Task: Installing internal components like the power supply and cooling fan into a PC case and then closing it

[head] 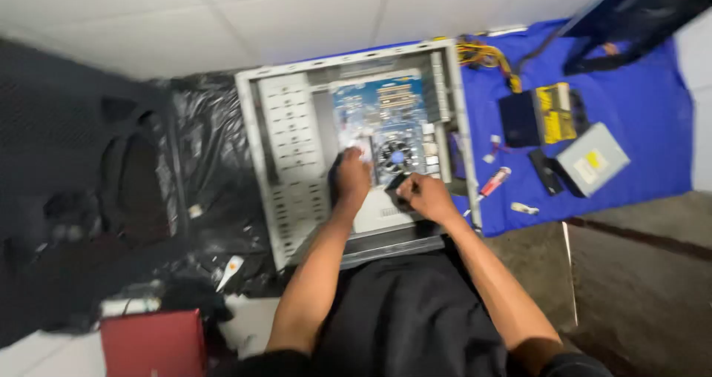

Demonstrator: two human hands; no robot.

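An open grey computer case (285,154) lies flat on the floor with a blue motherboard (382,114) inside. A round cooler fan (394,157) sits on the board's near part. My left hand (350,180) rests inside the case just left of the fan, fingers closed around a small white thing I cannot make out. My right hand (424,197) is at the near right side of the board, fingers curled around a dark slim object; the blur hides what it is.
A blue cloth (645,125) to the right holds a power supply (545,115) with yellow cables (482,54), a grey drive (593,158), a small tube (495,182) and small parts. Black plastic sheeting (208,169) lies left of the case. A red box (152,344) sits near left.
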